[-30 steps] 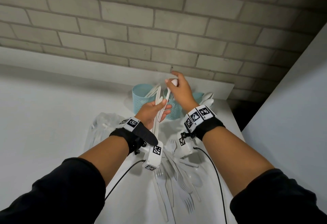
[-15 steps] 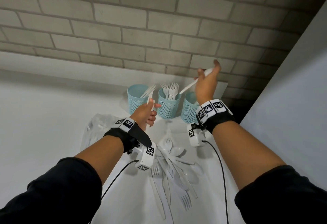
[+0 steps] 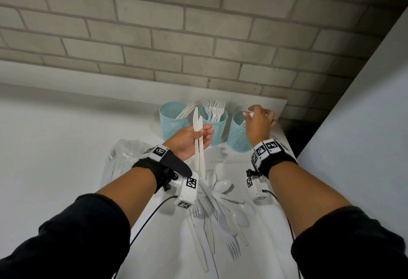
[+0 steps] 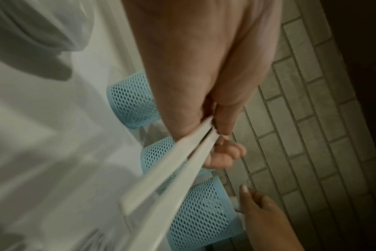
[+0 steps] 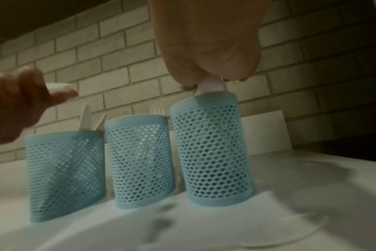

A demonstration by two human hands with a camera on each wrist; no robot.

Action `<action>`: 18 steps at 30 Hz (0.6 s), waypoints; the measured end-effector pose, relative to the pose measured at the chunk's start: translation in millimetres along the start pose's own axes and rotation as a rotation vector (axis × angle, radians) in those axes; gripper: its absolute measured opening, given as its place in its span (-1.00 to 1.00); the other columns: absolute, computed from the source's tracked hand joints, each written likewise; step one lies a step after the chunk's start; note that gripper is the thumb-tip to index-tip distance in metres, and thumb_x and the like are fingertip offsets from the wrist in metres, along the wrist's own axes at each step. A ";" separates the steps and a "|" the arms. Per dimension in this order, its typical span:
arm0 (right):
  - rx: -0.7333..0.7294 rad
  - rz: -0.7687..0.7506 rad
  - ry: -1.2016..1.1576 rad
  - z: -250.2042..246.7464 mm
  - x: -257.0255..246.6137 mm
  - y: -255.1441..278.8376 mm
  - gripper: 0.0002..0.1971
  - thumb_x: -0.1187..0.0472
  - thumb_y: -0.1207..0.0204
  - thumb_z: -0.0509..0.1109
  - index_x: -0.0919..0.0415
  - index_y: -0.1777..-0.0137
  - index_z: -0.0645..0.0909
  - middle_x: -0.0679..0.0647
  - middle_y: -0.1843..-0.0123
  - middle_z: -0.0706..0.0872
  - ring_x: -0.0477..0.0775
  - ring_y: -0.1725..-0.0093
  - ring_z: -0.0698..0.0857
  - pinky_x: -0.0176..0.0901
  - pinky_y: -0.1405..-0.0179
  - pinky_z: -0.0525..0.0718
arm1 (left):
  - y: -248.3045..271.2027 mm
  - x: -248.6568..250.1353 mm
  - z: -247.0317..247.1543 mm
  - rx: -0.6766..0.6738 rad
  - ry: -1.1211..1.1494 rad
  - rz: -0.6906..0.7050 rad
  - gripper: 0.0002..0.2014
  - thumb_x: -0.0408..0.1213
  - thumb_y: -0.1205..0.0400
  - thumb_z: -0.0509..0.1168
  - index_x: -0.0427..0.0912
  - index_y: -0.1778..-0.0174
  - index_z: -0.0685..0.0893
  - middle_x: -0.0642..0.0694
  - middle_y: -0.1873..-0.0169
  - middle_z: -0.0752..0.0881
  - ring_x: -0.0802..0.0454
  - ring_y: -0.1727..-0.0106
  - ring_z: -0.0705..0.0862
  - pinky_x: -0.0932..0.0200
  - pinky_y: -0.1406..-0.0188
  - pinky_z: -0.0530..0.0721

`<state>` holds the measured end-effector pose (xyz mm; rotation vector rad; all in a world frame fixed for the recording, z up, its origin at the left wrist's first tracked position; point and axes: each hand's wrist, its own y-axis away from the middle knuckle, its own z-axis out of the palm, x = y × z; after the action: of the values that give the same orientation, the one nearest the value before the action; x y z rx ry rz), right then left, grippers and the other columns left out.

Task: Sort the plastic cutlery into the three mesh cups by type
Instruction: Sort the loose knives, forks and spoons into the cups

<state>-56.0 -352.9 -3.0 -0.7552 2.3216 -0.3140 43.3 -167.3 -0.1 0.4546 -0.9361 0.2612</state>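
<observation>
Three light-blue mesh cups stand in a row by the brick wall: the left cup (image 3: 173, 124) holds knives, the middle cup (image 3: 217, 131) forks, the right cup (image 3: 237, 137) spoons. My left hand (image 3: 202, 134) grips two white knives (image 3: 198, 153) upright, in front of the left and middle cups. My right hand (image 3: 254, 115) hovers over the right cup (image 5: 213, 149) and pinches a white spoon (image 5: 210, 86) by its bowl, with the handle down inside the cup. In the left wrist view the two knives (image 4: 172, 178) run from my fingers toward the camera.
A pile of loose white cutlery (image 3: 220, 212) lies on the white table between my forearms. A clear plastic bag (image 3: 123, 157) sits to the left of it. A white panel (image 3: 364, 146) rises on the right, and the table's right edge is just past the right cup.
My right hand took the spoon from the bundle, swung right and came down onto the right cup. My left hand stayed near the cups with the two knives.
</observation>
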 end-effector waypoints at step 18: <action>-1.051 -0.043 -0.819 9.7 -80.8 19.8 -0.78 0.09 -0.63 0.26 0.18 -0.06 0.68 0.46 -0.16 0.69 0.15 0.10 0.67 -0.22 0.14 0.67 | 8.0 3.2 0.7 0.039 -0.108 0.050 -0.78 -0.19 -0.73 0.12 -0.22 -0.01 0.61 -0.06 0.33 0.69 0.28 0.60 0.53 0.50 0.65 0.47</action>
<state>-8.9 -289.2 24.0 -1.1179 1.5411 1.0896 41.3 -160.5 4.9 0.4855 -1.0505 0.3027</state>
